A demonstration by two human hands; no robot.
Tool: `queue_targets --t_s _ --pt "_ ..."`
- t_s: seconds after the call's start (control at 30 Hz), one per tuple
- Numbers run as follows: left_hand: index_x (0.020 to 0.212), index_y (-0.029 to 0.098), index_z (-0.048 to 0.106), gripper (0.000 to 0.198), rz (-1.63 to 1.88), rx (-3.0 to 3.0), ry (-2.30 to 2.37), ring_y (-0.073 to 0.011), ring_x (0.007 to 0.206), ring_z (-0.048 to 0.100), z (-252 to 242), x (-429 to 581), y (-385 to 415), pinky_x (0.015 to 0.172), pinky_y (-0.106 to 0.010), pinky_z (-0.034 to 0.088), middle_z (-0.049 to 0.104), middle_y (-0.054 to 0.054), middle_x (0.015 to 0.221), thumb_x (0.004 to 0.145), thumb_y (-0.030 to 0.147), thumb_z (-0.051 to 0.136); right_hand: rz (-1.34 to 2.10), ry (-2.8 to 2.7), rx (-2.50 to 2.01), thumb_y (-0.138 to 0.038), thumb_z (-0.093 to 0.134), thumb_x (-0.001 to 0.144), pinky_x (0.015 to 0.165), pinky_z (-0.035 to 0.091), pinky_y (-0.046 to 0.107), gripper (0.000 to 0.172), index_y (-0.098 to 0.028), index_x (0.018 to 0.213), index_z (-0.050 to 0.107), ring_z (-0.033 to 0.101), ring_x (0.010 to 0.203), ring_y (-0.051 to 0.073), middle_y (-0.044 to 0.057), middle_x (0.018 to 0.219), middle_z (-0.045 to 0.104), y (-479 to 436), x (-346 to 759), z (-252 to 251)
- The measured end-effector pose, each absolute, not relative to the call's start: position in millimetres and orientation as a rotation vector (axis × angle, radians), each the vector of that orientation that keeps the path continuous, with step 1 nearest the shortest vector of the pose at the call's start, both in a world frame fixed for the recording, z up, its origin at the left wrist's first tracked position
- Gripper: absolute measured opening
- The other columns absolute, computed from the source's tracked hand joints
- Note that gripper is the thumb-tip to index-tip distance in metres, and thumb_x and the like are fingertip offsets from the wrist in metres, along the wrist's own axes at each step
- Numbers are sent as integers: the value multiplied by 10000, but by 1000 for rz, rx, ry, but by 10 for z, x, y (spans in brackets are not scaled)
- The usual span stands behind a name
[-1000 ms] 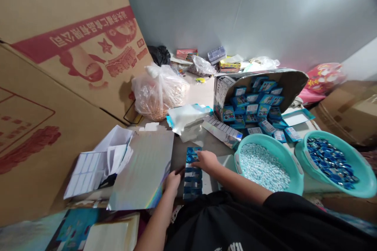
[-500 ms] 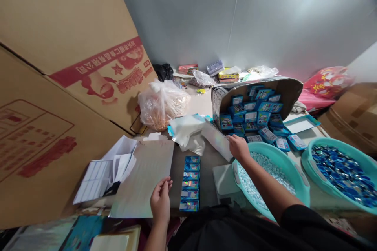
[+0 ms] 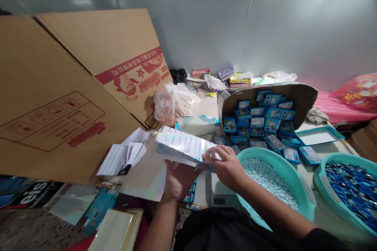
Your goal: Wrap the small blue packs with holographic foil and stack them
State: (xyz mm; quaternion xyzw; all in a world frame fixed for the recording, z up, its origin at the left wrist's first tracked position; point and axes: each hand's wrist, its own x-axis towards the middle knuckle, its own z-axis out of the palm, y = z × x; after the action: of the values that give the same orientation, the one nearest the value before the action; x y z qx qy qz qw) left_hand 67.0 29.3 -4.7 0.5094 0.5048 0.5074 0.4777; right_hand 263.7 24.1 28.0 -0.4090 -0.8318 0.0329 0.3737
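Note:
A shiny white and silver sheet (image 3: 182, 144) with rainbow glints and strips across it is held tilted above the table. My left hand (image 3: 179, 180) supports it from below, its fingers partly hidden under the sheet. At the sheet's right end my right hand (image 3: 224, 162) grips it with bent fingers. Beneath my hands, small blue tins (image 3: 191, 195) show only in part. Just right of my right hand stands a turquoise basin (image 3: 306, 200) of pale blue pellets.
A big cardboard box (image 3: 59, 125) fills the left. Behind the basin, a carton (image 3: 306, 96) holds many blue boxes. Another basin (image 3: 322, 172) with blue lids is at the right. White label sheets (image 3: 113, 159) and a bagged heap (image 3: 176, 104) lie nearer the left.
My right hand has moved left and down with the shiny sheet, and my left hand has risen to hold it from below. The view has shifted left.

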Motion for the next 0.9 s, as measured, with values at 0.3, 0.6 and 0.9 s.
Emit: queue_targets --t_s 0.3,0.6,0.9 --pt "1023 184 643 471 1579 483 1192 -199 966 685 133 1192 188 890 -330 523 730 -51 961 628 344 845 333 -2124 -1127 -268 556 912 1154 189 583 388 -290 1297 592 237 1444 333 91 1562 312 216 2863 453" --pt "974 209 601 324 1686 156 1198 -143 786 669 298 1176 325 694 -271 539 684 -2 880 687 224 751 1655 -1153 -961 -417 689 748 523 485 266 371 -133 983 646 565 567 134 21 710 621 406 2780 357" --pt "1108 204 534 423 1984 1566 1905 -226 1178 552 419 782 235 1082 -458 390 581 -83 1176 741 260 737 1097 -1444 -1071 -276 542 884 547 369 234 184 -160 780 640 488 607 126 10 663 564 385 2987 370"
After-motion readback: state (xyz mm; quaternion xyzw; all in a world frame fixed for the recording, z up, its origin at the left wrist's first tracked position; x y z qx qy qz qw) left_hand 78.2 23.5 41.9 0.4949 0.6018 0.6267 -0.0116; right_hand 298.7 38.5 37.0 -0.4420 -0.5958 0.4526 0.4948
